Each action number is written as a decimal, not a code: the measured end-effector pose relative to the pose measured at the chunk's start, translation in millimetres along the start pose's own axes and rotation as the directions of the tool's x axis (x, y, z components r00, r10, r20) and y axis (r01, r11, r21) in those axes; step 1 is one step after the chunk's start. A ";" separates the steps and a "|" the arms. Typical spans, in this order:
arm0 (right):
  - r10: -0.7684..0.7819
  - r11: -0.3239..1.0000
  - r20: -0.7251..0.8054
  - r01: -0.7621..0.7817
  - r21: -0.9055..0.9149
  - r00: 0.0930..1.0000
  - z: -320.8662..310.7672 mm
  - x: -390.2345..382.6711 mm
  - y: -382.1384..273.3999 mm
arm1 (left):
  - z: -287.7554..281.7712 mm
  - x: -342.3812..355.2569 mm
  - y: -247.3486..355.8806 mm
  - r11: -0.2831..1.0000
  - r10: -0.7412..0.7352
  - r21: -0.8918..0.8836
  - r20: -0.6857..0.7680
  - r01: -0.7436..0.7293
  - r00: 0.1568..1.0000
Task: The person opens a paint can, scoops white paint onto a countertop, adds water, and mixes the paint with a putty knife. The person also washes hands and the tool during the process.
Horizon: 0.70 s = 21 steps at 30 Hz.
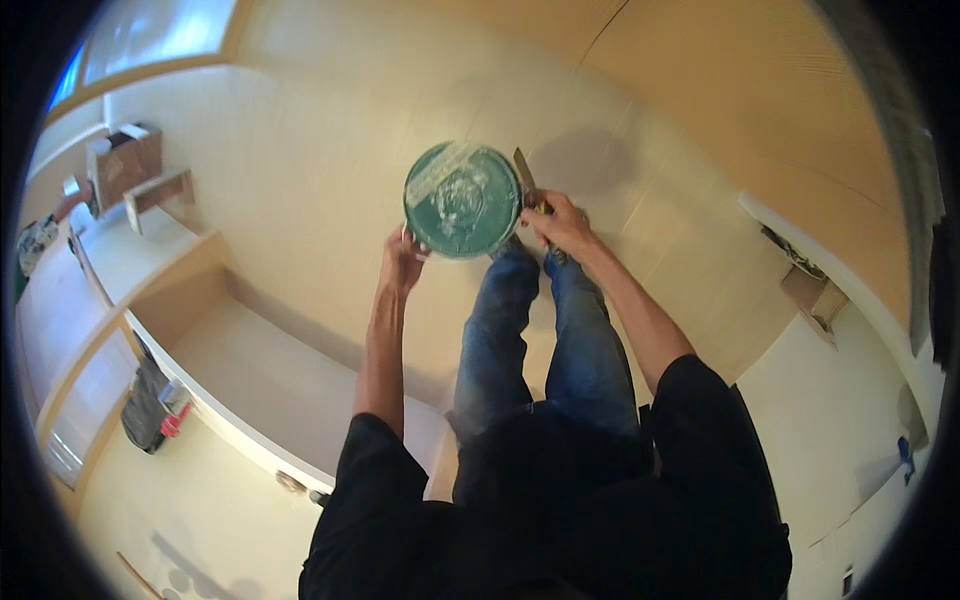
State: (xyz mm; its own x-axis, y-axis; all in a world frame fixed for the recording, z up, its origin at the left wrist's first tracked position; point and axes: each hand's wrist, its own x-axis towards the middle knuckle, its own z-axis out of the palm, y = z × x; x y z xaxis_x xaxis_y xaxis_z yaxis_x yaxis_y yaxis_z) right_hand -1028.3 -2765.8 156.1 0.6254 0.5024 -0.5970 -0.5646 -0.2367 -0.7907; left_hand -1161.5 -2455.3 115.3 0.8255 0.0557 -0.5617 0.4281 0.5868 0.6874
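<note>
A round green tub or lid (462, 215), smeared with white material, is held out in front of me above my legs. A pale flat strip (435, 175) lies across its upper left. My left hand (406, 260) grips its lower left edge, with fingertips partly hidden beneath it. At the right rim, my right hand (562, 222) is closed on a putty knife (523, 170) whose blade points up; some fingers touch the tub's edge.
A low white box-like frame (270, 360) runs along my left. Beyond are wooden boxes (135, 160), a white-topped unit (150, 250) and a dark bag (145, 405). A curved pale ledge (870, 290) with small items stands at my right. My jeans-clad legs (500, 340) are below.
</note>
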 end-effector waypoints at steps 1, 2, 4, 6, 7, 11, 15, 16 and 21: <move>-0.002 0.999 -0.029 0.003 0.034 1.000 13.3 6.1 16.6 | -19.1 4.9 -8.3 1.000 -0.010 -0.017 -0.035 0.009 0.999; 0.007 0.998 -0.031 -0.005 0.066 1.000 22.2 21.6 35.4 | -38.6 25.6 -16.1 1.000 -0.010 -0.025 -0.064 0.009 0.998; 0.034 0.999 -0.121 -0.036 -0.008 0.992 39.8 47.2 70.7 | -72.5 59.8 -29.2 0.999 -0.018 -0.041 -0.059 0.016 0.998; 0.024 0.996 -0.121 -0.014 0.086 0.992 74.7 72.2 102.6 | -114.6 84.3 -6.2 0.996 -0.083 0.030 0.013 0.082 0.997; 0.033 0.994 -0.128 -0.020 0.104 0.991 80.2 83.8 115.8 | -122.6 95.8 -9.9 0.996 -0.077 0.045 0.020 0.076 0.997; 0.073 0.995 -0.217 -0.057 0.081 0.973 98.6 110.1 148.5 | -147.1 125.1 -11.7 0.977 -0.133 0.160 -0.047 0.139 0.990; 0.177 0.984 -0.110 -0.174 0.037 0.978 92.0 108.3 150.5 | -155.4 133.8 -13.2 0.979 -0.170 0.108 -0.013 0.170 0.985; 0.124 0.991 -0.124 -0.128 -0.030 0.985 88.1 107.9 150.7 | -157.5 134.5 -8.8 0.943 -0.233 0.205 -0.153 0.262 0.960; -0.042 0.983 -0.301 -0.015 -0.182 0.953 58.0 96.5 152.1 | -138.8 115.0 17.1 0.851 -0.158 0.441 -0.301 0.285 0.940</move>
State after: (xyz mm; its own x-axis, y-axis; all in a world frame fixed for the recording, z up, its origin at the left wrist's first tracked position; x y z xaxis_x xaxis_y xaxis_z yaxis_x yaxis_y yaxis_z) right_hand -1085.1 -2705.1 -14.0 0.7816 0.2380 -0.5766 -0.4660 -0.3918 -0.7933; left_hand -1110.3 -2326.7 -1.4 0.5976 0.2027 -0.7758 0.7616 0.1590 0.6282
